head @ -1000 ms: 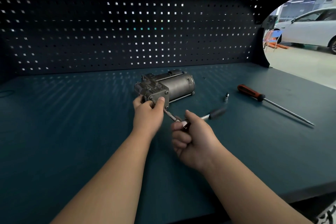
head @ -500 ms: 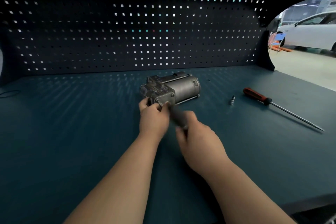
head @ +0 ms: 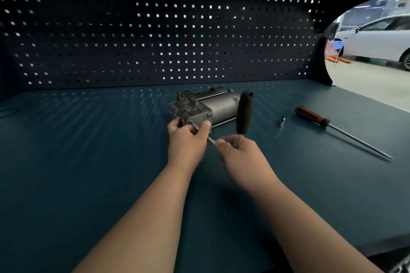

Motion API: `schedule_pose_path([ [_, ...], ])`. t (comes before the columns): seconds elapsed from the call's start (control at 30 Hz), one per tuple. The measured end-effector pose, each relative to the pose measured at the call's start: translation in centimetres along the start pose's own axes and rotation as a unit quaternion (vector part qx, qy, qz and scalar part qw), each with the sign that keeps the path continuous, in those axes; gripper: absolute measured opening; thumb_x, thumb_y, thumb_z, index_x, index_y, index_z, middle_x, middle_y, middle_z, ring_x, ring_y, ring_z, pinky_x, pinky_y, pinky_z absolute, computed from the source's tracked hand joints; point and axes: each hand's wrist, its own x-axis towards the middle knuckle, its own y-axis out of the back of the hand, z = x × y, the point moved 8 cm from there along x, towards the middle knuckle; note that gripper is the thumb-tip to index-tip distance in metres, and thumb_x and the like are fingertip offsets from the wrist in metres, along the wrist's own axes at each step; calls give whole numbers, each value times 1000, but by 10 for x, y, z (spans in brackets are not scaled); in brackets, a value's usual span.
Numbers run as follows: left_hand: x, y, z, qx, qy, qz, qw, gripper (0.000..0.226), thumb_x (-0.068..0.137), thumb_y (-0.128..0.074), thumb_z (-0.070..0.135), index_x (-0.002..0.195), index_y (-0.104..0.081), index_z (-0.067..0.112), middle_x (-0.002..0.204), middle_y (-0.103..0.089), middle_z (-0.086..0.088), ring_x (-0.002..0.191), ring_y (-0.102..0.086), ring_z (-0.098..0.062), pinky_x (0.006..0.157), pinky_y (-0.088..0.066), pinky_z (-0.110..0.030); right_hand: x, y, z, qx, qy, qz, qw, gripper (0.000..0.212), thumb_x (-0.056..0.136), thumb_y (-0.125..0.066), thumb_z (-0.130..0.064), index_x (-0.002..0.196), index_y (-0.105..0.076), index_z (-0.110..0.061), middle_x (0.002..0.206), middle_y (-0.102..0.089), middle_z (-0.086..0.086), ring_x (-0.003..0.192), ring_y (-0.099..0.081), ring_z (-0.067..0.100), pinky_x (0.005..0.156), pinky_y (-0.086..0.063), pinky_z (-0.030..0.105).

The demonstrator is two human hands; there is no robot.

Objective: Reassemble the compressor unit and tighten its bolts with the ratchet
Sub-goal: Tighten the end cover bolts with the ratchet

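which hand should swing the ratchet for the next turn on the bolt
Right. The right hand grips the ratchet, its handle standing up beside the compressor; the left hand is holding the compressor's near end steady.

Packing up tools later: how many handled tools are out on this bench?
2: the ratchet, gripped by the right hand beside the compressor unit, and the red-handled screwdriver lying on the bench farther right. Others may be outside the view.
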Motion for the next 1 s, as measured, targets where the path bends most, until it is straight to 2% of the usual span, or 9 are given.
schedule_pose_path([
  [0.13, 0, 1, 1, -7, -1, 2, 1000, 38, 92, -55, 43, 59, -55, 23, 150, -23, -3, 105, -53, -14, 73, -23, -6, -7, -11, 11, 218, -123, -54, 967, 21, 96, -50, -33, 86, -54, -15, 54, -48, 1, 34, -29, 11, 36, -26, 20],
  [0.27, 1, 1, 3, -4, -12, 6, 1000, 38, 93, -53, 42, 59, -55, 24, 149, -25, -5, 91, -45, -7, 69, -21, -4, -22, -38, 16, 551, -304, -163, 760, 21, 96, -42, -30, 86, -50, -13, 47, -40, -5, 25, -22, 5, 25, -16, 17],
  [0.3, 1, 0, 2, 0, -14, 4, 1000, 38, 93, -53, 42, 59, -55, 24, 149, -25, -5, 90, -44, -7, 69, -21, -4, -22, -38, 18, 564, -306, -163, 750, 23, 96, -40, -29, 83, -50, -12, 48, -38, -6, 25, -21, 5, 25, -15, 16],
  [0.47, 3, 0, -2, 13, -10, 4, 1000, 40, 92, -55, 40, 58, -56, 20, 149, -26, -4, 89, -44, -4, 69, -22, -6, -11, -30, 28, 415, -238, -100, 872, 19, 98, -42, -28, 87, -51, -15, 49, -44, -2, 29, -22, 8, 29, -20, 17],
  [0.6, 3, -1, -3, 11, -10, 8, 1000, 38, 91, -59, 37, 57, -55, 21, 149, -26, -4, 89, -45, -5, 68, -23, -7, -3, 0, 15, 47, -42, 9, 998, 16, 93, -50, -27, 86, -61, -17, 55, -57, -6, 44, -46, 17, 45, -38, 27],
  [0.7, 5, -1, -4, 11, 2, 12, 1000, 38, 90, -60, 32, 55, -56, 18, 149, -25, -5, 92, -47, -6, 69, -23, -6, -12, -3, -8, -306, 112, 28, 945, 14, 91, -48, -32, 103, -51, -25, 80, -59, -7, 70, -54, 22, 57, -39, 32],
  [0.77, 5, 0, -4, 12, 7, 13, 1000, 37, 89, -59, 32, 54, -58, 18, 149, -25, -5, 96, -48, -5, 68, -23, -7, -17, -10, -18, -415, 161, 48, 894, 16, 94, -42, -34, 106, -44, -25, 83, -51, -5, 70, -46, 23, 55, -31, 33],
  [0.9, 7, 0, -3, 0, 15, 17, 1000, 39, 89, -59, 33, 54, -57, 17, 147, -28, -5, 108, -50, -6, 71, -24, -3, -17, -6, -28, -377, 162, 70, 909, 13, 93, -41, -31, 105, -46, -27, 80, -44, -7, 72, -43, 22, 60, -32, 33],
  [1.0, 8, -5, -3, -21, 10, -3, 1000, 33, 91, -59, 33, 63, -55, 15, 144, -32, -4, 93, -49, -3, 81, -31, -6, -6, 0, -23, -245, 105, 40, 963, 7, 89, -45, -27, 86, -51, -26, 72, -49, -9, 66, -46, 18, 55, -35, 29],
])
